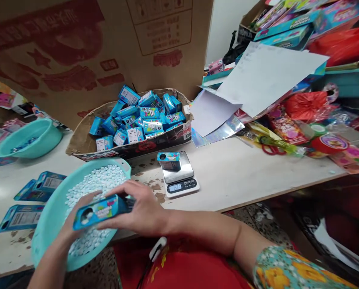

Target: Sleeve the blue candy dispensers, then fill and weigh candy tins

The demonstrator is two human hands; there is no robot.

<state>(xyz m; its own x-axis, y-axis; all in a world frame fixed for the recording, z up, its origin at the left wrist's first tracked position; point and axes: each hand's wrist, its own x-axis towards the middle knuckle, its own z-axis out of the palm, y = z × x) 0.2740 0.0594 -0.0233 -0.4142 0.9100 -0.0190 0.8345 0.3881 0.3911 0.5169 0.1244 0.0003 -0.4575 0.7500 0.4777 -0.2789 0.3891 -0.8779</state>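
A small blue box (103,210) with a round hole is held tilted over a turquoise basin (43,245) of small white pellets (96,176). White pellets show in its hole. My right hand (141,208) grips the box's right end between thumb and fingers. My left hand (72,218) cups the left end, fingers reaching along the far side; the box hides part of them. On a kitchen scale (182,186), which seems to read 15.21, stands another blue box (169,161) with a dark hole in its top.
Behind the basin, a cut-down carton (131,152) is heaped with blue boxes (151,126). Flat blue packs (24,216) lie on the left, near a second basin (51,134). Paper sheets (266,76), red scissors (272,150) and tape (330,143) lie right. A large cardboard box (113,52) blocks the back.
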